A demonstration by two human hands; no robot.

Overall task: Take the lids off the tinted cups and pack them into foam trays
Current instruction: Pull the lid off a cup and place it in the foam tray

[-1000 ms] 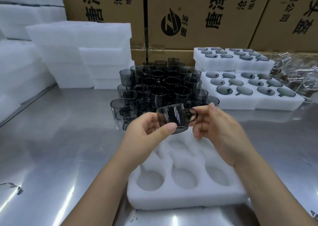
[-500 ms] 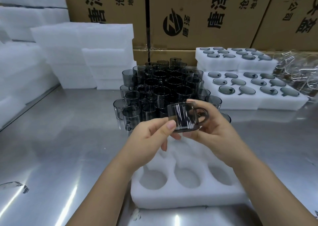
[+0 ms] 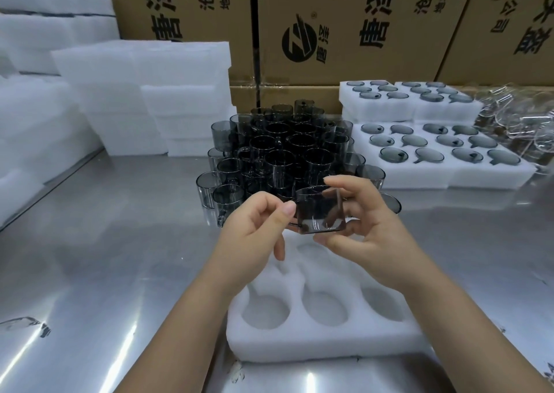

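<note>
A dark tinted glass cup (image 3: pixel 320 211) is held upright in the air between both hands, above the far end of an empty white foam tray (image 3: pixel 323 341). My right hand (image 3: pixel 368 228) grips the cup from its right side, top and bottom. My left hand (image 3: pixel 254 231) pinches at the cup's left side, where the handle seems to be. No lid is visible on the cup. Behind the hands stands a dense cluster of several tinted cups (image 3: pixel 284 156) on the steel table.
Filled foam trays (image 3: pixel 446 168) holding cups lie at the right, with two more stacked behind. Stacks of blank white foam (image 3: pixel 144 99) fill the left. Clear plastic lids or wrappers (image 3: pixel 521 123) pile at far right. Cardboard boxes (image 3: pixel 344 27) wall the back.
The cup has been turned between the hands: its handle pointed right before and now sits toward the left. The right hand now grips the cup's body.
</note>
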